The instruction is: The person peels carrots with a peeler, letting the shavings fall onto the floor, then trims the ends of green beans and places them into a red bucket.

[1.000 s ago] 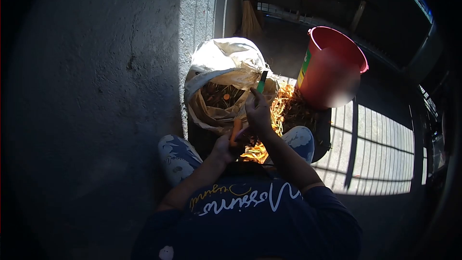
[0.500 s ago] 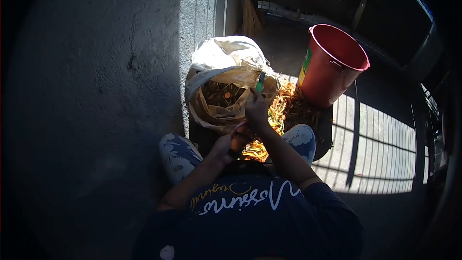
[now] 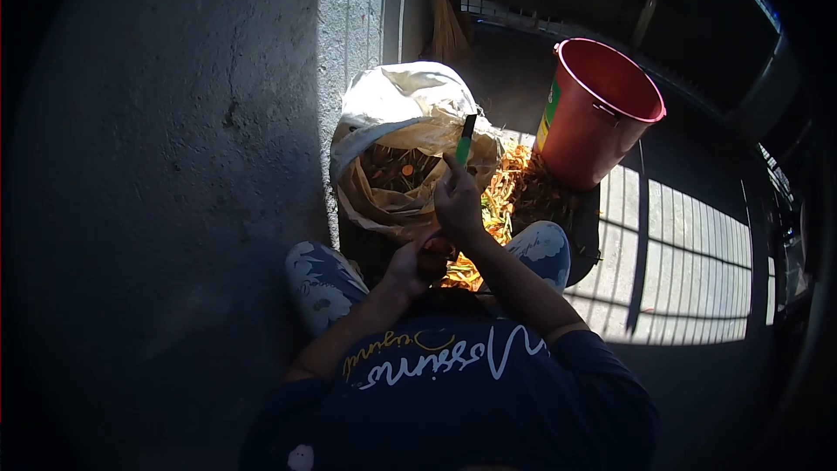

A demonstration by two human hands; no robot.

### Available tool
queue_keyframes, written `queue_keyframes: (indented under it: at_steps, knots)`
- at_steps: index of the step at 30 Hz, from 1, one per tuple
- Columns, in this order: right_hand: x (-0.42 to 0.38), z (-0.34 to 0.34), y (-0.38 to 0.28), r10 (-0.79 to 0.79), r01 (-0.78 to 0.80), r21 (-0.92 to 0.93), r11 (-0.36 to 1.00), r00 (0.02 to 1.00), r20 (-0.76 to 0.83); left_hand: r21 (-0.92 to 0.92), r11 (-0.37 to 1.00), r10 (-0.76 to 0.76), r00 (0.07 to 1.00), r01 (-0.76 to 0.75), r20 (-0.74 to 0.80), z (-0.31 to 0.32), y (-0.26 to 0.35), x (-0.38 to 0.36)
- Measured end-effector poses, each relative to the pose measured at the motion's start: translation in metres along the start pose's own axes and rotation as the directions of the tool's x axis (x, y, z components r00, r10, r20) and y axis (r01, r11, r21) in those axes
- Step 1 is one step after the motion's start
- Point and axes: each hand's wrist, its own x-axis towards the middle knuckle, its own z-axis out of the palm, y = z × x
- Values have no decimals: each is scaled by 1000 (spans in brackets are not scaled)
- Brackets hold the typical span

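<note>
1. Compared with 1.0 s ago, the orange piece no longer stands up bright from the left hand; it sits shaded and reddish-brown between the hands, its outline hard to read.
2. The left hand is still closed around that piece, low between the knees.
3. The right hand keeps its fingers wrapped around a green-and-black handle, pointing up and away; what lies at its lower end is too dark to tell.
4. Beyond the hands slumps a creased, woven-looking sack, its mouth rolled open on brownish scraps and 1 round orange slice.
5. Thin, curled orange peelings heap beside it, sunlit.
6. A smooth red plastic bucket tilts near the heap.
7. The grey wall is rough.
</note>
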Motion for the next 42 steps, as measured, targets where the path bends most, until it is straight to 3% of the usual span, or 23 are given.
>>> queue_keyframes:
  at_steps: [3, 6, 9, 11, 14, 16, 17, 19, 20, 26, 27, 28, 30, 32, 34, 36, 38, 39, 40, 41, 42]
  knots:
    - [8, 0, 10, -57, 61, -136, 989, 998, 38, -65, 997, -27, 999, 29, 29, -7, -7, -1]
    - [47, -13, 47, -111, 37, -350, 936, 974, -195, -74, 993, -95, 995, 93, -26, -21, -9, 0]
    - [63, -23, 80, -18, -35, -299, 954, 985, -174, -94, 989, -119, 989, 111, -91, -21, -1, -2]
    - [45, -23, 54, 87, -90, -27, 996, 991, -98, -117, 987, -122, 986, 109, -115, -12, 2, -5]
    - [11, -11, 16, 113, -110, -68, 992, 993, 40, -211, 975, -91, 988, 63, -122, -10, 3, 3]
    - [-6, -5, -5, 108, -106, -35, 994, 991, 82, -264, 948, -178, 984, 177, 22, -31, 0, 19]
    - [-10, -4, -12, 99, -99, -2, 995, 987, 123, -262, 948, -180, 984, 179, 20, -32, -3, 20]
    - [-14, -3, -22, 100, -99, -11, 995, 986, 132, -193, 979, -84, 988, 58, -126, 0, -1, 2]
    - [-15, -3, -24, 98, -96, -21, 995, 985, 144, -193, 980, -83, 989, 58, -126, 3, 0, -1]
    - [-16, 1, -17, -5, 10, -50, 999, 994, 109, -304, 949, -111, 992, 88, -62, -16, -9, 7]
    - [-16, 2, -15, -5, 10, -49, 999, 994, 110, -267, 956, -116, 993, 121, 34, -35, -11, 17]
    - [-14, 3, -13, 76, -70, -47, 996, 986, 146, -225, 963, -122, 984, 149, 130, -41, -9, 19]
    - [-9, 6, -5, 151, -144, -47, 988, 971, 184, -182, 972, -125, 983, 148, 132, -44, -4, 21]
    - [1, 10, 14, 158, -150, -80, 985, 982, 105, -140, 979, -131, 983, 149, 130, -36, -2, 10]
    - [30, 7, 61, -17, 1, -167, 986, 995, -94, -29, 970, -243, 968, 242, -67, -21, -7, -12]
    - [48, -13, 83, 2, -40, -319, 947, 993, -121, 49, 972, -226, 973, 228, -51, -16, -7, -22]
    - [59, -17, 108, 66, -110, -318, 942, 987, -148, -48, 968, -238, 960, 247, 145, -12, 3, -27]
    - [55, -23, 91, 120, -147, -237, 960, 985, -127, -54, 969, -229, 962, 239, 150, -12, 4, -24]
    - [49, -25, 80, 177, -192, -156, 969, 979, -102, -117, 975, -184, 981, 190, 56, -14, 6, -18]
    - [44, -16, 79, 69, -89, -123, 988, 985, -160, -172, 975, -148, 988, 139, -42, -14, 7, -13]
    - [36, -14, 64, 73, -94, -126, 988, 985, -159, -175, 974, -153, 987, 143, -43, -13, 7, -9]
